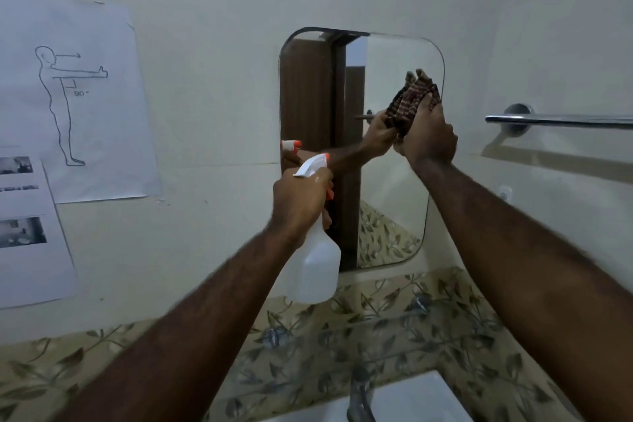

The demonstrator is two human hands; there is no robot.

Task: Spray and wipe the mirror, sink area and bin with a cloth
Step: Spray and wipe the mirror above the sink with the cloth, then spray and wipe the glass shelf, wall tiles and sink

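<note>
A rounded mirror [387, 202] hangs on the white wall above the sink. My right hand [428, 137] presses a bunched dark striped cloth [412, 101] against the upper right of the glass, and its reflection meets it there. My left hand [301, 202] grips a white spray bottle [318, 267] with an orange-tipped trigger head, held upright at the mirror's lower left edge with the nozzle toward the glass. The white sink [418, 401] and a metal tap [359, 394] show at the bottom. No bin is in sight.
A chrome towel rail [555, 120] sticks out of the wall to the right of the mirror. Paper sheets with a figure drawing [72, 99] and photos [24, 233] are taped to the wall at the left. Leaf-patterned tiles [394, 329] run behind the sink.
</note>
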